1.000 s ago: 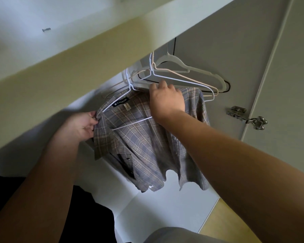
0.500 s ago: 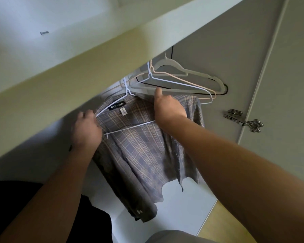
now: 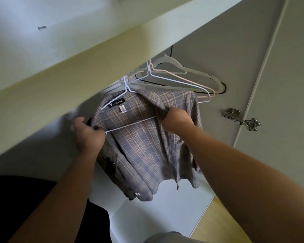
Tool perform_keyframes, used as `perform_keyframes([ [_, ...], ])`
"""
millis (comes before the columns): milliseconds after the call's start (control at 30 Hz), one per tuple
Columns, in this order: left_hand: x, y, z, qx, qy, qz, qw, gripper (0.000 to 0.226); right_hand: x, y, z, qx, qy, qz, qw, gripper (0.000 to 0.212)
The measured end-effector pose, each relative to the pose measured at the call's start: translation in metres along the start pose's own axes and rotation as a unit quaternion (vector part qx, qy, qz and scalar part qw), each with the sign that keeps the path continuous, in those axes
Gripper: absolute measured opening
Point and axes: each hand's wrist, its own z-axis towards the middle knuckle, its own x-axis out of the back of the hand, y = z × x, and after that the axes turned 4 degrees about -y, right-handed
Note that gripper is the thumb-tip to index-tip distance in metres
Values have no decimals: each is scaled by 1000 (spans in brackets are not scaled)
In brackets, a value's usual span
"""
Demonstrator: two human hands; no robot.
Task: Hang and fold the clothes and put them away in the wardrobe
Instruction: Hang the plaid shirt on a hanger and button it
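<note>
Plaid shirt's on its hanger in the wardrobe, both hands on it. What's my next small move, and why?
Probably draw the fabric bunched under the right hand outward along the white hanger, then let go. The plaid shirt hangs inside, and the left hand pinches its shoulder at the hanger's end, but the right side looks gathered.

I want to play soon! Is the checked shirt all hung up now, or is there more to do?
Nearly. Done: the checked shirt sits on its white hanger in the wardrobe, beside empty hangers. In hand: the left hand and right hand both grip its cloth, seemingly straightening it. Left: letting go; no other clothes show here.
</note>
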Motion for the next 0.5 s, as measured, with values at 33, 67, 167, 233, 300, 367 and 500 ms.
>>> perform_keyframes([
  [33, -2, -6, -4, 27, 21, -40, 999, 56, -4, 6, 3, -8, -16, 64, 998, 27],
  [67, -5, -12, -9, 50, 37, -73, 995, 57, -9, 13, 5, -20, -25, 137, 990, 22],
  [167, -16, -31, -29, 91, 52, -122, 987, 51, -28, 29, 8, -65, -28, 322, 944, 10],
  [233, -25, -41, -39, 107, 23, -169, 980, 43, -40, 38, 9, -84, -25, 360, 929, 9],
  [300, -33, -52, -42, 139, -12, -227, 964, 38, -51, 46, 8, -96, -21, 365, 926, 20],
  [367, -40, -67, -39, 199, -55, -303, 930, 32, -60, 52, 6, -94, -21, 360, 928, 30],
  [500, -50, -97, -37, 227, -215, -232, 921, 37, -68, 57, -4, -77, -26, 268, 960, 23],
])
